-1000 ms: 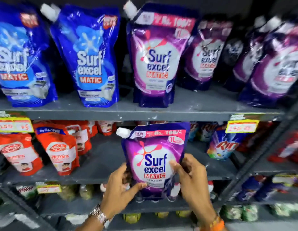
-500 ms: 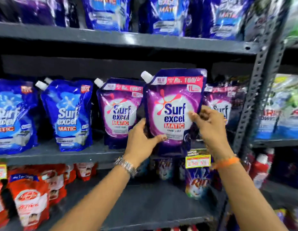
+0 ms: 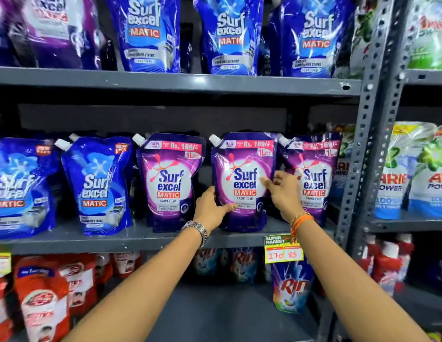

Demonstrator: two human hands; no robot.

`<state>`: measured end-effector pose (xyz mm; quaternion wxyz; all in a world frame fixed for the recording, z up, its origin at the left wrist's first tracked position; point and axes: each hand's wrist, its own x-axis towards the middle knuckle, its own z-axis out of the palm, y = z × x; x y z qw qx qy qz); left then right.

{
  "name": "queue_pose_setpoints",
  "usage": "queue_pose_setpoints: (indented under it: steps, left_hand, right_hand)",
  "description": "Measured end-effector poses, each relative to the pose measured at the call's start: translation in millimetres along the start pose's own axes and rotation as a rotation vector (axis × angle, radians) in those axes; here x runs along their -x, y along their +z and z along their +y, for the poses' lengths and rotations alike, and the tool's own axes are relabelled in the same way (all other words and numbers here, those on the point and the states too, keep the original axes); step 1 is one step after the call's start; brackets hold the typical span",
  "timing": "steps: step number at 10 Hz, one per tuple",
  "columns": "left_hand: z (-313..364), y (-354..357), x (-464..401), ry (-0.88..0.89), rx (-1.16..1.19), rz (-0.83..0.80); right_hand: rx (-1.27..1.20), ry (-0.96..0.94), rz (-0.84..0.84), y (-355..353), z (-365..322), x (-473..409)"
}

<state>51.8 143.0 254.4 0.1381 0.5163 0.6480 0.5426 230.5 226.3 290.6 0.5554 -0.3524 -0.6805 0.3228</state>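
Parking the purple pouch (image 3: 242, 178) up on the middle shelf (image 3: 91, 243) between its twins (image 3: 169, 178) now, grip of left hand (image 3: 211, 209) and right hand (image 3: 284, 193) still on its edges, nearly done.

Both my arms reach up and forward, almost straight. My left hand (image 3: 211, 209) grips the purple pouch (image 3: 242, 183) low on its left side, thumb in front. My right hand (image 3: 283, 193) pinches its right side, fingers curled.
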Motion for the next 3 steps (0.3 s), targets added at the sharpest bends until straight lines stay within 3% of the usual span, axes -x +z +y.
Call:
queue_pose_setpoints:
  steps: [3]
  left_hand:
    - [8.4,-9.8,16.7,-0.014,-0.057,-0.023]
  right_hand:
    - [0.035,0.141,-0.027,-5.2,-10.5,15.8]
